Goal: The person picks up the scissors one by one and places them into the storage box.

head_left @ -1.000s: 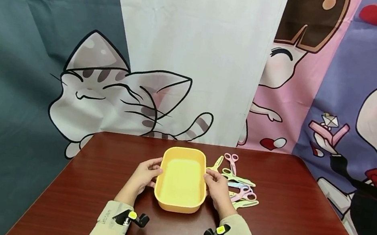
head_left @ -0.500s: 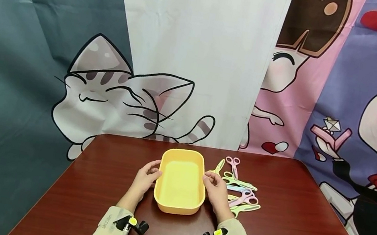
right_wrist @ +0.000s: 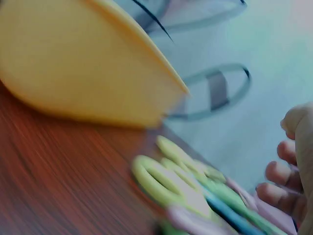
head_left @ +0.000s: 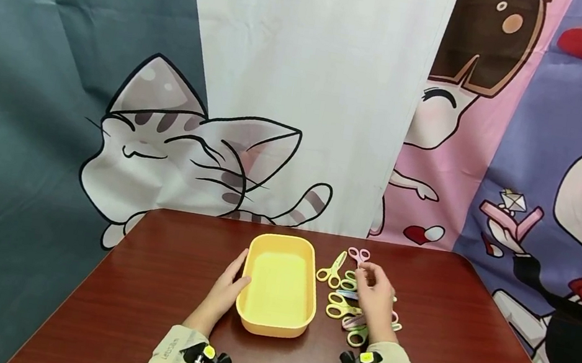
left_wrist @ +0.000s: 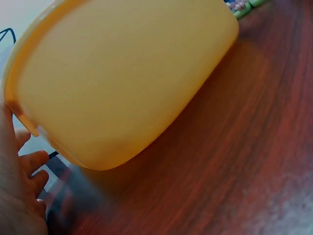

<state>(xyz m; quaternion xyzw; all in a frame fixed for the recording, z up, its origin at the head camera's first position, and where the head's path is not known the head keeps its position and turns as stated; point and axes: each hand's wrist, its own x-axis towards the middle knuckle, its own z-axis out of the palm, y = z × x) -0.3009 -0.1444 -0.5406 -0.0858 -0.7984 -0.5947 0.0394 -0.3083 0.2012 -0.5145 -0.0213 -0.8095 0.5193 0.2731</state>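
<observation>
A yellow plastic bin point(head_left: 271, 331) stands on the table, and my left hand point(head_left: 220, 293) grips its left side, the thumb over the rim. In the left wrist view the left hand's fingers point(left_wrist: 34, 161) bend beside the bin's end. My right hand point(head_left: 376, 301) hovers above a pile of scissors to the right of the bin, its fingers loosely bent with nothing between them. Pink scissors point(head_left: 358, 255) lie just beyond its fingertips. Yellow scissors point(head_left: 340, 307) and a pair of green scissors point(head_left: 357, 337) show left of the hand, which hides part of the pile.
The dark red wooden table point(head_left: 149, 298) carries the bin and the scissors. More yellow scissors point(head_left: 334, 271) lie close to the bin's right wall. Behind the table's far edge hangs a cartoon-printed curtain point(head_left: 305, 83). A small camera point(head_left: 361, 360) sits on the right wrist.
My right hand has let go of the bin and moved right, over the scissors. My left hand stays at the bin's left side. More of the scissors near the bin have come into sight.
</observation>
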